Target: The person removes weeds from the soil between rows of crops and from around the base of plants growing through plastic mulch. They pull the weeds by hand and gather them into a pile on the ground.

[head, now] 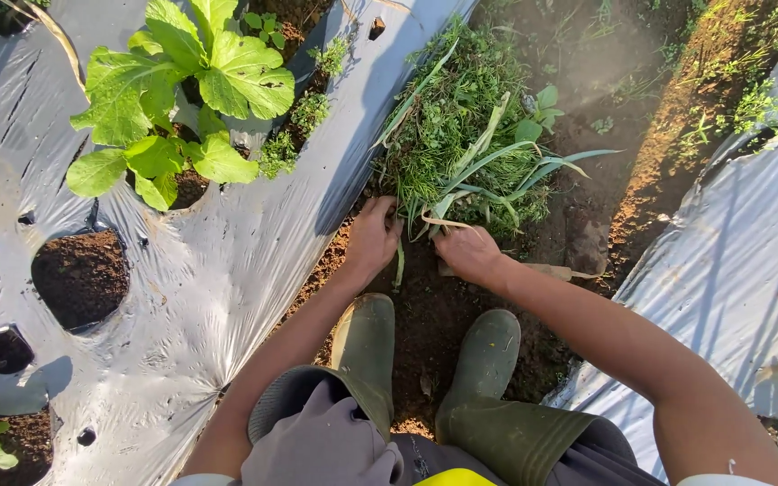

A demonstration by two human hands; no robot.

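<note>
A clump of weeds and long grass blades (465,148) grows in the soil furrow between two plastic-covered beds. My left hand (373,238) grips the base of the clump on its left side, fingers curled into the stems. My right hand (467,252) is closed on the stems at the clump's lower right; a pale stick-like handle (551,269) lies on the soil just beside that wrist, and whether the hand holds it is unclear. Both hands are low, at soil level, just ahead of my green rubber boots (366,346).
Silver plastic mulch (227,270) covers the left bed, with a broad-leafed green plant (182,90) in one hole and bare soil holes (78,279) below it. Another sheet of mulch (731,261) covers the right bed. Brown soil fills the furrow (425,315).
</note>
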